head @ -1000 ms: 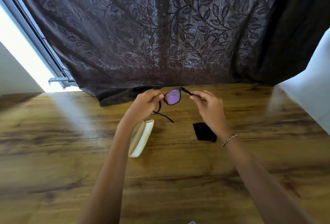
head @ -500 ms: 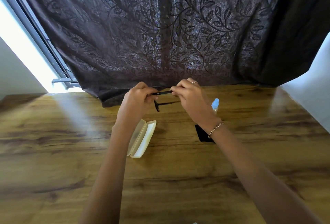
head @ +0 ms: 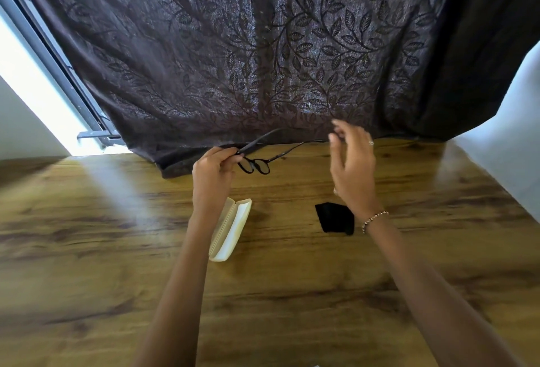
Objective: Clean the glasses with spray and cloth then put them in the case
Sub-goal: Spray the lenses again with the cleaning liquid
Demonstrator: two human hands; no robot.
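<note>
The black-framed glasses (head: 257,165) hang above the far edge of the wooden table (head: 117,249), both temple arms unfolded and pointing away from me. My left hand (head: 211,173) pinches them at the left hinge. My right hand (head: 352,168) hovers to the right with fingers spread, its thumb right beside the tip of the right temple arm. A cream glasses case (head: 230,229) lies open under my left wrist. The black cloth (head: 333,217) lies folded on the table below my right hand. The spray bottle is hidden behind my right hand.
A dark leaf-patterned curtain (head: 263,59) hangs along the table's far edge and drapes onto it. A bright window frame (head: 58,74) is at the far left and a white wall (head: 511,147) at the right.
The folded glasses now have both arms open. My right hand has moved right and spread its fingers; it now covers the spray bottle. The left hand still grips the frame.
</note>
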